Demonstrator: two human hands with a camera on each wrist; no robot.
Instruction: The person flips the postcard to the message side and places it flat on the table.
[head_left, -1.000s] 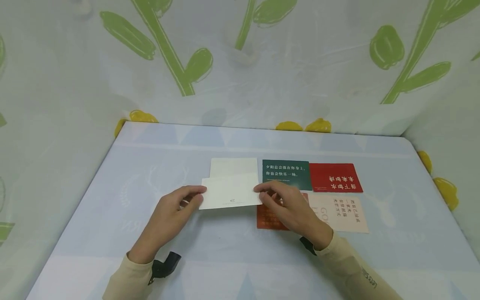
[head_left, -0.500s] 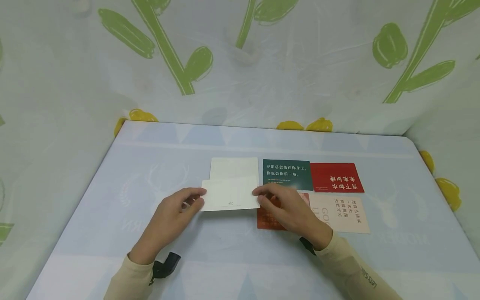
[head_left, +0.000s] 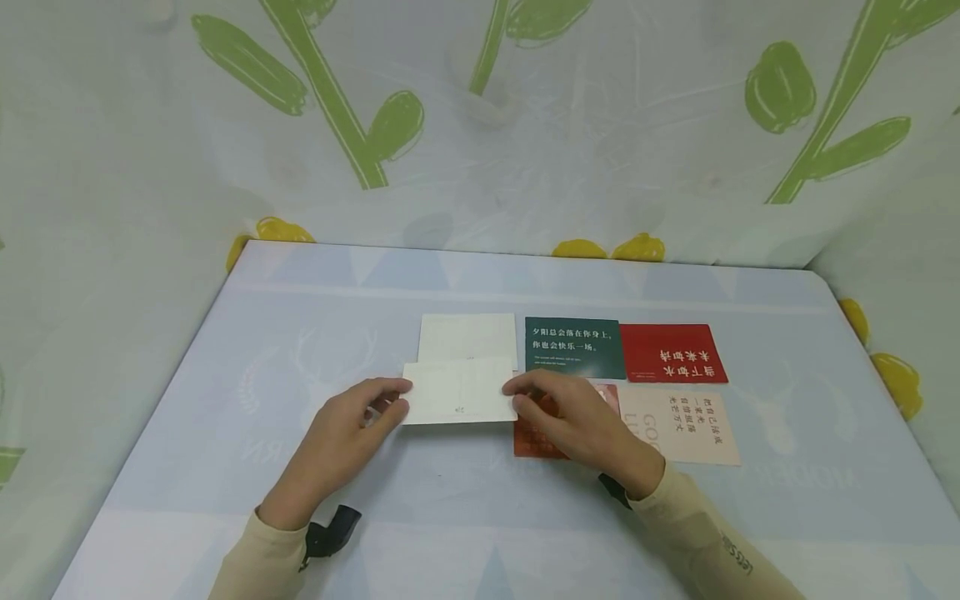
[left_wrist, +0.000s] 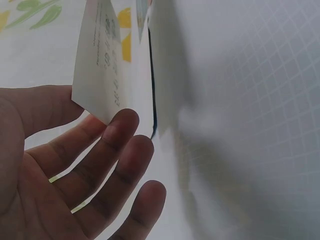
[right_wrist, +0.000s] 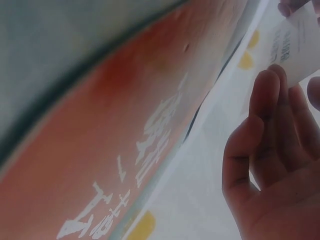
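Observation:
Between my two hands is a white card [head_left: 459,393], its plain face up with a tiny mark near the lower edge. My left hand [head_left: 347,442] pinches its left edge between thumb and fingers. At the right edge my right hand [head_left: 579,421] pinches it too. Both wrist views show printed characters on the underside of the card [left_wrist: 97,65]. It is held above the table and overlaps, in the head view, another white card [head_left: 467,335] lying behind it. An orange-red card [head_left: 534,440] lies partly hidden under my right hand.
Right of the white card, a green card [head_left: 573,346] and a red card [head_left: 672,353] lie side by side. In front of them is a pale pink card [head_left: 693,425]. All rest on a light blue patterned table [head_left: 442,517], with a leaf-print cloth [head_left: 600,167] behind.
The held card has come slightly nearer to me, uncovering a little more of the white card behind. Both hands keep their pinch on it, and the cards on the table stay put.

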